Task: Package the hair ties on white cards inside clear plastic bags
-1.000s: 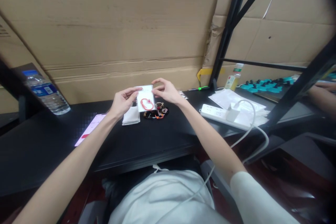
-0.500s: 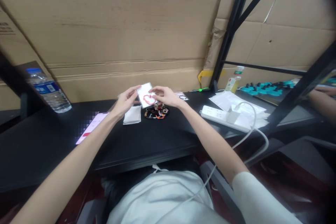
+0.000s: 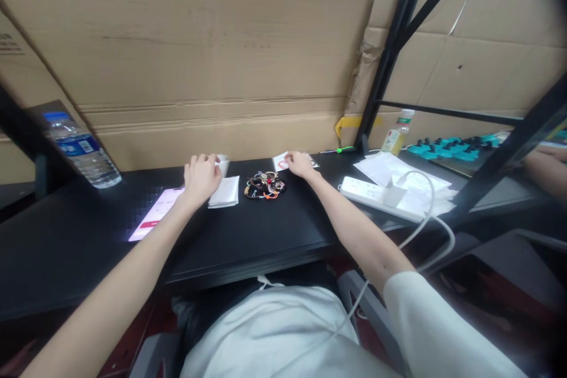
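A water bottle lies tilted at the far left of the black table, well left of the heap of bracelets at the table's middle back. Nearer that heap, a phone with a lit screen lies flat on the table. The left hand comes next, just left of the heap, its fingers curled narrowly over the top of a stack of small white bags and pinching one bag's upper edge. The stack lies flat, touching the hand and just beside the heap's left edge.

Right of the heap and slightly behind it, the right hand presses down on a small clear bag with a red bracelet inside, fingers bent close together and holding its right end against the table. Farther right of the heap lie a white power strip with a plugged cable and loose white bags. Beyond these stand a small yellow bottle and a row of teal parts.
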`<state>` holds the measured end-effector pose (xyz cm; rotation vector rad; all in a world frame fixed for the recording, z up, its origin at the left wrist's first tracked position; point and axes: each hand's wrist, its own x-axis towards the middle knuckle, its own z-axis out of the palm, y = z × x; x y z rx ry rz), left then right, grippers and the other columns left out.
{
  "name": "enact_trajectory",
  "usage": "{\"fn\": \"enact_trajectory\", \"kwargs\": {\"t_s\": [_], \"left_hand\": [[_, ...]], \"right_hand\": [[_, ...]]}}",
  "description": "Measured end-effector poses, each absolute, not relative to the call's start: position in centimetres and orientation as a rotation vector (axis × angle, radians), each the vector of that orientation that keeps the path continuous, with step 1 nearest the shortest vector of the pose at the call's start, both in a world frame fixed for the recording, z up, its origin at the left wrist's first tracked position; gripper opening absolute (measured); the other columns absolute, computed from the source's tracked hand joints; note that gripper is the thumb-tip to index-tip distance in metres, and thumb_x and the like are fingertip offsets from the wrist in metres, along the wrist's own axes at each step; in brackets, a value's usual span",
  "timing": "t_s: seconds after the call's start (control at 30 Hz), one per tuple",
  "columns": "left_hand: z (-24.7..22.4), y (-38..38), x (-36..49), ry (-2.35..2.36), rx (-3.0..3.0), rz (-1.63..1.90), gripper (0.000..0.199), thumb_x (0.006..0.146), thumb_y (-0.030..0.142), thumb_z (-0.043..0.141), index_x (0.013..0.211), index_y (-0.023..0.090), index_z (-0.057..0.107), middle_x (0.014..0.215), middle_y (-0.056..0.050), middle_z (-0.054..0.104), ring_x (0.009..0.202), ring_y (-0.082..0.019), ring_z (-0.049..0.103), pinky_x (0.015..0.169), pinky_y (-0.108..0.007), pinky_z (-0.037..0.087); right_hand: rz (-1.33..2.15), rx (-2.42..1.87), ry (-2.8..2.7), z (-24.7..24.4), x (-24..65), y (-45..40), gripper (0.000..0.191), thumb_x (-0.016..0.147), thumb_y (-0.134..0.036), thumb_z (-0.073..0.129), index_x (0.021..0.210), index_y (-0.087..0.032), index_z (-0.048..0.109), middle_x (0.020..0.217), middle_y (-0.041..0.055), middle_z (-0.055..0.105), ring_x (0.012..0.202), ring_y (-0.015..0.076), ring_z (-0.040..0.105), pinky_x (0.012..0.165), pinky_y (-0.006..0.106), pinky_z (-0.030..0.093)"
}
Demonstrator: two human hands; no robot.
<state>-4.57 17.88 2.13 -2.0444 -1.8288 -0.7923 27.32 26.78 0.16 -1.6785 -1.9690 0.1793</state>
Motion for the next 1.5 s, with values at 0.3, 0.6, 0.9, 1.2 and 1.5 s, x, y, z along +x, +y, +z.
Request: {"fn": "enact_trajectory", "kwargs": {"t_s": [0.3,0.6,0.9,1.2,1.5], "left_hand": [[0.9,18.7,-6.1,-2.025,-1.818,-0.671,0.047,0.089,0.041,0.056,0.123,0.012,0.069,0.122,-0.035,0.071,0.120,-0.056,0.059,0.096,-0.071,0.042],[1.7,18.3,-5.3,-2.300,-1.726,-0.248,0.075,0.096,0.054,0.042,0.148,0.001,0.052,0.132,-0.036,0.070,0.133,-0.054,0.059,0.117,-0.076,0.021],[1.6,18.4,-5.3,-2.282,-1.775,-0.301,0.078,0.095,0.055,0.042,0.148,-0.001,0.052,0.120,-0.035,0.074,0.122,-0.053,0.067,0.116,-0.076,0.022],[2.7,18.1,-5.1,-2.069,-1.744,-0.386,0.048,0.102,0.034,0.039,0.103,0.010,0.080,0.100,-0.026,0.080,0.097,-0.040,0.076,0.112,-0.064,0.036],[3.7,17.4,-3.7,-1.131,-1.983,-0.947,0.036,0.111,0.031,0.046,0.119,0.021,0.080,0.109,-0.011,0.084,0.104,-0.028,0.077,0.120,-0.057,0.043]], "right_hand": [[-0.013,-1.726,-2.069,-0.2,26.5,26.3,0.032,0.103,-0.022,0.060,0.125,-0.017,0.082,0.127,0.0229,0.076,0.126,0.0332,0.067,0.107,0.037,0.047],[-0.135,-1.699,-2.003,0.0,25.9,26.1,0.038,0.102,-0.013,0.052,0.130,-0.018,0.078,0.132,0.0177,0.071,0.126,0.0303,0.065,0.108,0.036,0.046],[-0.176,-1.637,-1.988,0.3,25.6,26.0,0.036,0.103,-0.016,0.049,0.126,-0.018,0.077,0.131,0.0180,0.066,0.124,0.0313,0.065,0.105,0.040,0.050],[-0.194,-1.510,-1.985,1.2,25.0,25.2,0.032,0.104,-0.020,0.052,0.124,-0.020,0.077,0.132,0.0165,0.065,0.122,0.0307,0.066,0.103,0.041,0.053],[0.583,-1.026,-1.744,3.6,21.9,22.6,0.041,0.107,-0.056,0.054,0.126,-0.021,0.064,0.116,0.0094,0.078,0.096,0.0194,0.076,0.088,0.032,0.059]]}}
